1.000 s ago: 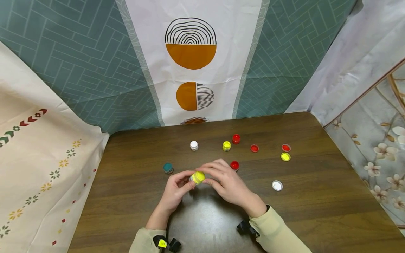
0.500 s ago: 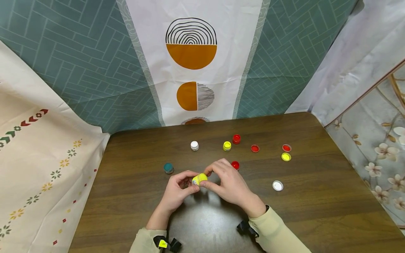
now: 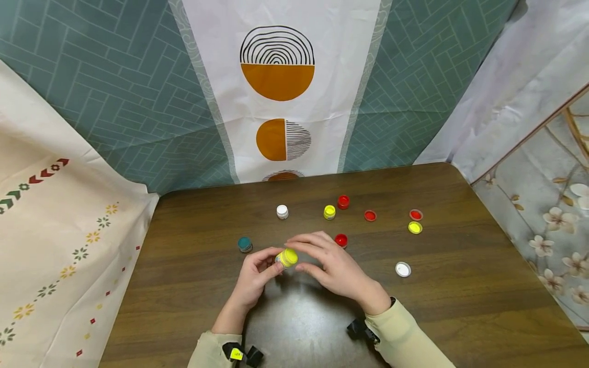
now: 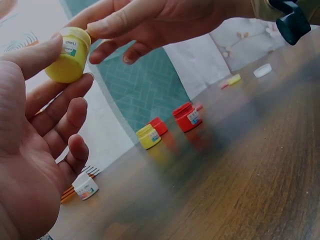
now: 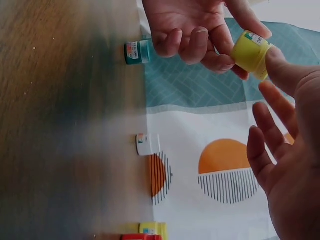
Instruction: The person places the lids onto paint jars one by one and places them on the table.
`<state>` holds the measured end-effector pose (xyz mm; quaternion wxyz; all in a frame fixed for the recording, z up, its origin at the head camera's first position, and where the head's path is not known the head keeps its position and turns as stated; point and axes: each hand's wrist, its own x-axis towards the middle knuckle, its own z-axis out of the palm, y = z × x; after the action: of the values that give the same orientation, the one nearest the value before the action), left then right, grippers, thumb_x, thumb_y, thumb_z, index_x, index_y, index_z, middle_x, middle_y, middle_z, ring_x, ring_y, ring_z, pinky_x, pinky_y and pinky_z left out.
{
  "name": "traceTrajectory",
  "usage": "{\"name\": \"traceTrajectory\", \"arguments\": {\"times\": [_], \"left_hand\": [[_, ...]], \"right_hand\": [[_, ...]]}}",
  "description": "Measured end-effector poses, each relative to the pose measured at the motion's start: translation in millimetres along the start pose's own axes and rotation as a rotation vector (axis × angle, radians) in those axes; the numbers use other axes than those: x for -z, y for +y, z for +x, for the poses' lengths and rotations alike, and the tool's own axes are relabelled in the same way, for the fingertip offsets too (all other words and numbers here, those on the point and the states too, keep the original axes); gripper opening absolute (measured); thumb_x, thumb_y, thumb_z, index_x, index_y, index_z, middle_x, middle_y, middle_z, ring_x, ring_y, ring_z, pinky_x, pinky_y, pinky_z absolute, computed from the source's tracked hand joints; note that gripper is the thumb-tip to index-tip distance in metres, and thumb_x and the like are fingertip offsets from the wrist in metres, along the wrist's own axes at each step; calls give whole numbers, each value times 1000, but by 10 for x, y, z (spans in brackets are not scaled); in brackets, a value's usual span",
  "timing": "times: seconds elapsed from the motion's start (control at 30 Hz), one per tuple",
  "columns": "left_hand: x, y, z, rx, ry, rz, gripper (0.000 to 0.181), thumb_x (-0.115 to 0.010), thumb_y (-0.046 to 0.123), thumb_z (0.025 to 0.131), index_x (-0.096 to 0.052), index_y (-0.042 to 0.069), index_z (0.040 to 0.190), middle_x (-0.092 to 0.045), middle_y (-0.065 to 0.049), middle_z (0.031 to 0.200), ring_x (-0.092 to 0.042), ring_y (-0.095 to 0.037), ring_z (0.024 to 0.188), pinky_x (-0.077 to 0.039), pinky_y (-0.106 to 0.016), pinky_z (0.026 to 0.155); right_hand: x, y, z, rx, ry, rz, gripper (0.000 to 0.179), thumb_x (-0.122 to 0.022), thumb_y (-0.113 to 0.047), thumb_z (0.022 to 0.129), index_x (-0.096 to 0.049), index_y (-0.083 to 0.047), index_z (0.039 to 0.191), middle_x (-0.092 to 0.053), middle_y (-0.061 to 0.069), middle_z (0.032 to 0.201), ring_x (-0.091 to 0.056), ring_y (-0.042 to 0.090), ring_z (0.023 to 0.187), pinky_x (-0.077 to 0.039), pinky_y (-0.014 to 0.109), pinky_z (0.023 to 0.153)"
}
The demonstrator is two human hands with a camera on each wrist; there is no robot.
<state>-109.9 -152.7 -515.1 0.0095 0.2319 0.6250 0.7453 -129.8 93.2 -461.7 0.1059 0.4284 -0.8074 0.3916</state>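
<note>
My left hand (image 3: pixel 250 281) pinches a small yellow paint jar (image 3: pixel 287 258) between thumb and fingers, above the table. The jar tilts, its top end turned toward my right hand (image 3: pixel 338 268). That hand's fingers are extended and spread around the top end, the thumb apart from the fingers. In the left wrist view the jar (image 4: pixel 67 60) shows a label, and the right fingertips reach its top rim. From the right wrist the jar (image 5: pixel 250 52) sits between the two hands. Close by stand a teal jar (image 3: pixel 245 245) and a red jar (image 3: pixel 341 240), partly hidden behind the right hand.
Farther back on the wooden table (image 3: pixel 198 291) stand a white jar (image 3: pixel 282 212), a yellow jar (image 3: pixel 329 212) and another red jar (image 3: pixel 343 202). To the right lie two red lids (image 3: pixel 370 215), a yellow lid (image 3: pixel 415 228) and a white lid (image 3: pixel 403 269).
Half a second ago the right thumb and forefinger were closer together at the jar's top. Now they have spread apart, and the jar has shifted slightly left and up in the left hand's grip.
</note>
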Motion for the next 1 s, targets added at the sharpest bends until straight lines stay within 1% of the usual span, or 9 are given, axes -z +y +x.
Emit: {"name": "traceTrajectory", "arguments": {"times": [0.13, 0.23, 0.43, 0.57, 0.73, 0.8, 0.9, 1.0], "left_hand": [[8, -3, -9, -1, -11, -3, 27, -66, -1, 103, -64, -21, 122, -76, 3, 111, -65, -7, 90, -55, -23, 76], [10, 3, -14, 7, -10, 0, 28, -67, -2, 102, -63, -21, 122, -76, 3, 111, -65, -7, 90, -55, -22, 76], [3, 37, -11, 25, -8, 5, 30, -70, -2, 101, -64, -21, 123, -76, 3, 111, -64, -8, 89, -54, -22, 76], [5, 40, -10, 25, -10, 24, 30, -72, -1, 100, -65, -19, 123, -76, 3, 112, -64, -9, 90, -55, -22, 77], [9, 23, -13, 10, -25, 71, 28, -74, -1, 99, -68, -14, 123, -75, 1, 112, -65, -10, 93, -55, -23, 80], [7, 18, -17, 3, -30, 79, 28, -74, 0, 99, -69, -13, 123, -75, 1, 112, -66, -10, 93, -56, -24, 81], [4, 14, -22, -5, -25, 85, 27, -72, -1, 100, -69, -13, 123, -75, 2, 112, -65, -10, 92, -56, -24, 79], [0, 15, -25, 4, -5, 68, 26, -70, -4, 99, -68, -15, 122, -76, 3, 111, -64, -9, 90, -55, -23, 77]], "right_hand": [[-9, 6, 12, 34, 21, -4, 44, -81, -14, 97, -71, -17, 139, -67, -4, 140, -58, 20, 127, -50, 40, 105], [-14, 3, 16, 37, 33, -12, 42, -81, -14, 97, -72, -17, 138, -69, -3, 136, -60, 20, 124, -52, 38, 103], [-20, -8, 16, 34, 15, -48, 41, -79, -16, 99, -72, -19, 139, -68, -3, 131, -59, 19, 122, -52, 37, 99], [-23, -9, 25, 0, 6, -71, 37, -79, -25, 100, -72, -19, 135, -68, -6, 128, -58, 17, 121, -52, 36, 99], [-29, -16, 15, -77, 18, -72, 34, -79, -42, 97, -73, -20, 121, -68, -11, 118, -57, 12, 117, -53, 36, 97], [-34, -17, 6, -102, 20, -72, 35, -79, -47, 97, -72, -20, 119, -68, -11, 117, -57, 12, 117, -53, 37, 96], [-39, -12, -7, -107, 24, -74, 46, -76, -52, 97, -70, -20, 129, -68, -10, 126, -57, 14, 123, -53, 40, 99], [-36, -11, -14, -70, 21, -67, 57, -72, -54, 99, -65, -19, 144, -65, -6, 140, -55, 18, 131, -51, 42, 105]]}}
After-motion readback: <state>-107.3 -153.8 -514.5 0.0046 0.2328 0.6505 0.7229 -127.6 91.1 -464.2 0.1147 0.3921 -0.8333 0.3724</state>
